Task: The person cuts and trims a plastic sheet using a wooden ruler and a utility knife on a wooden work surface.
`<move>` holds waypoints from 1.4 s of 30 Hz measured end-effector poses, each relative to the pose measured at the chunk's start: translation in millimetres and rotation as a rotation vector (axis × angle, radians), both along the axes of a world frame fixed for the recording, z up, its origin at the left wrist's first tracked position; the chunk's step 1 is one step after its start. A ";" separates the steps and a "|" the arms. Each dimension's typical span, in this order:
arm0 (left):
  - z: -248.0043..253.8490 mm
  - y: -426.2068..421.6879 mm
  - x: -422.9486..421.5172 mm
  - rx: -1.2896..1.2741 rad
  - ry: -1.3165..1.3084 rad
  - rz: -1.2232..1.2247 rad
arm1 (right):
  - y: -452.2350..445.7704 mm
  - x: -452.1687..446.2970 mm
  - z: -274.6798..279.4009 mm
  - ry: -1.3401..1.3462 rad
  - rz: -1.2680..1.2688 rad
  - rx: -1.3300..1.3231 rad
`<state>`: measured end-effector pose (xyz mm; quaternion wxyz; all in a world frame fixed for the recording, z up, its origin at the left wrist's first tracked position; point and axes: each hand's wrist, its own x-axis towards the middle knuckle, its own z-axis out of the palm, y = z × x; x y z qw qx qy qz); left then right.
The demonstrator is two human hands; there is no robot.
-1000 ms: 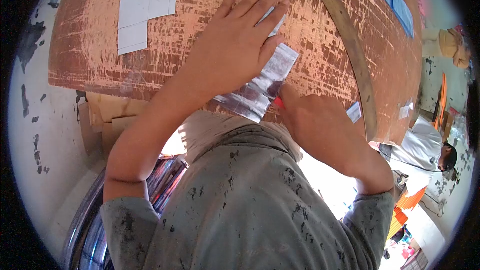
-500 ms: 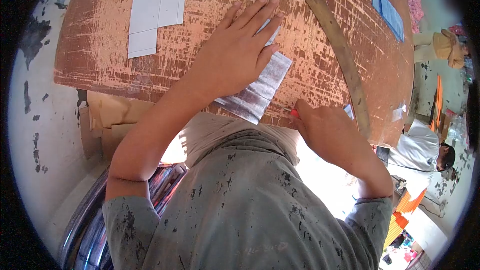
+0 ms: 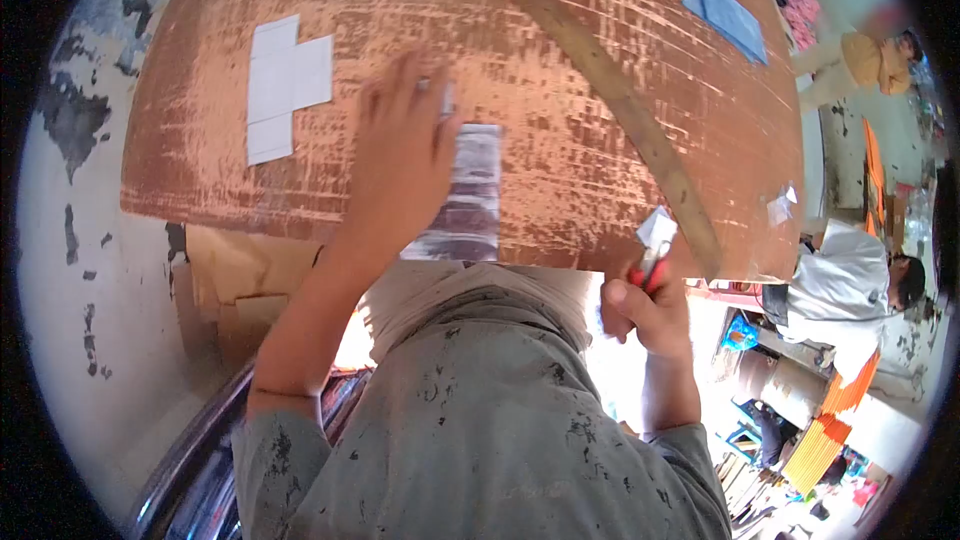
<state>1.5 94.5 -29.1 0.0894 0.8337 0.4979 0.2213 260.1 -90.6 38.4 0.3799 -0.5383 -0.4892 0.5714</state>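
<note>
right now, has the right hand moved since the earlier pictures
Yes, the right hand has pulled back from over the tabletop to just past its near edge.

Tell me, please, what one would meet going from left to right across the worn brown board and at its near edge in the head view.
White paper cutout → left hand → streaked sheet → right hand with a red-handled tool → blue piece → small pale scrap.
</note>
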 end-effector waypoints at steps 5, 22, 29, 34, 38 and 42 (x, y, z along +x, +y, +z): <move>44.1 -47.9 -0.8 0.141 -0.291 -0.065 | -8.9 -31.3 -40.5 1.138 -0.016 -0.082; 56.2 -136.5 7.4 0.305 -0.260 -0.525 | -14.9 -50.1 -48.4 1.594 0.192 -0.101; 52.3 -135.0 7.1 0.317 -0.321 -0.589 | -17.9 -50.4 -50.7 1.633 0.180 -0.105; 58.3 -135.3 9.7 0.269 -0.259 -0.691 | -19.4 -50.4 -50.6 1.615 0.172 -0.123; 52.9 -133.1 2.3 0.171 -0.190 -0.540 | -20.3 -51.9 -52.2 1.630 0.225 -0.112; 48.7 -129.9 7.2 0.224 -0.305 -0.635 | -21.7 -52.2 -52.0 1.644 0.157 -0.152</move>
